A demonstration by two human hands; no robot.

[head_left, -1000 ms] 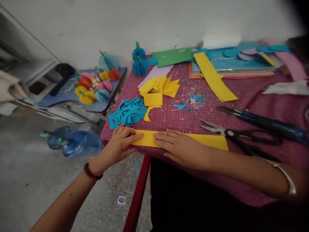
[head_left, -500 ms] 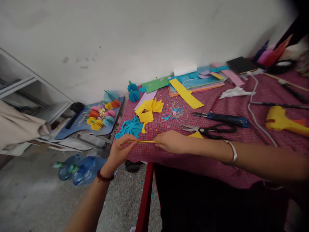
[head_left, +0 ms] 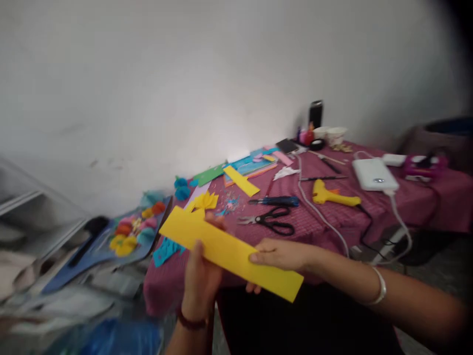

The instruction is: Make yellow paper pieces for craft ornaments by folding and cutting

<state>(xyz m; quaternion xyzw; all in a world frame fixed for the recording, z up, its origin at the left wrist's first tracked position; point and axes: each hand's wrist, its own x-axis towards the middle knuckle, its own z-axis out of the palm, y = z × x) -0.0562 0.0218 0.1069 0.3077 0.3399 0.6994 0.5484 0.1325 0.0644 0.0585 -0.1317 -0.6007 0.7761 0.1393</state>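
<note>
So the long yellow paper strip (head_left: 229, 252) is up off the table, held flat-on to the camera and slanting down from upper left to lower right, right in front of the near table edge. The left hand (head_left: 201, 281) comes up from below with the forearm nearly vertical, thumb pressed on the front of the strip and fingers wrapped behind it, so it's pinched tight on the paper. The right hand (head_left: 279, 257) reaches in from the right, arm stretched across with a silver bangle (head_left: 379, 288) at the wrist, thumb on the front face and fingers curled under the lower edge, gripping it too. Behind the strip, on the red checked tablecloth (head_left: 325, 217), there's black-handled scissors (head_left: 269, 223), a blue craft knife (head_left: 275, 201) and a yellow glue gun (head_left: 330, 195). Further back is a fan of folded yellow pieces (head_left: 205, 201), and teal paper cutouts (head_left: 166, 249) peek out under the strip's left end. The whole shot is fairly blurry
</note>
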